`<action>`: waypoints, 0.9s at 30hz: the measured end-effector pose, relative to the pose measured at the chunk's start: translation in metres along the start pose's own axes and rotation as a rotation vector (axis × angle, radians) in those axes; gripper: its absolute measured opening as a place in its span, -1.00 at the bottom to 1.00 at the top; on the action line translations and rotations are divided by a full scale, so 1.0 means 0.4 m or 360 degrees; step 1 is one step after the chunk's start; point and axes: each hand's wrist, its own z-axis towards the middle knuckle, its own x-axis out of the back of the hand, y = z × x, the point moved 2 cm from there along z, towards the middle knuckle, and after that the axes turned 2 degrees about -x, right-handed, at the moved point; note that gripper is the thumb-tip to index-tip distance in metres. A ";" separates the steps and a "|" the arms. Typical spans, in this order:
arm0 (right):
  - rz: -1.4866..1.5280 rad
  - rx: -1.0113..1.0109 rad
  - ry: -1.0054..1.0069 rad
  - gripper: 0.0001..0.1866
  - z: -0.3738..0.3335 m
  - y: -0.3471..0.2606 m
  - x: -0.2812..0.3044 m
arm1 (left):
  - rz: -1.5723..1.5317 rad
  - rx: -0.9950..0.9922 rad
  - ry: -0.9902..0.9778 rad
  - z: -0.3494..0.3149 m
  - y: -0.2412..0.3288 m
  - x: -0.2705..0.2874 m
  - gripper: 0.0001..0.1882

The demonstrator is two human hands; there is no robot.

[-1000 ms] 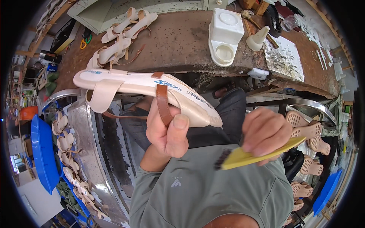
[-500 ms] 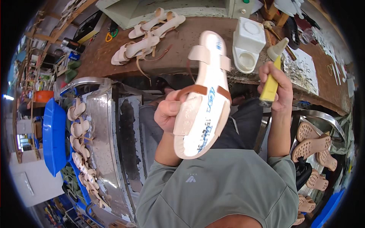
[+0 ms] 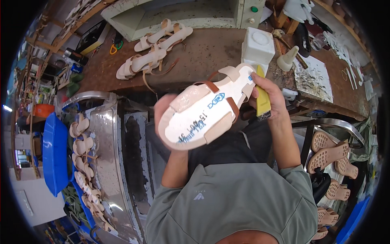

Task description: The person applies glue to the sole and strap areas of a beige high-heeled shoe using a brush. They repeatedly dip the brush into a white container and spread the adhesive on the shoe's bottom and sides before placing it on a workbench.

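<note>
Here's the beige sandal (image 3: 202,114), tilted over the lap (image 3: 231,148), white face turned upward! The left hand (image 3: 163,106) grips its broad toe end, fingers partly hidden behind it; the right hand (image 3: 273,95) clasps a yellow brush (image 3: 263,97), thumb at the narrow heel, a white container (image 3: 258,45) just beyond on the workbench (image 3: 207,53).

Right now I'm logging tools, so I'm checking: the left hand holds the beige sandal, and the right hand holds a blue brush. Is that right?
Not quite: the brush is yellow, not blue, as the head view shows. The left hand does hold the beige sandal, and the brush is in the right hand.
</note>
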 end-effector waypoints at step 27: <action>-0.1529 0.1447 -0.0580 -0.72 -0.180 -0.045 -0.135 | 0.1356 -0.1002 -0.0757 -0.024 0.074 -0.123 -0.68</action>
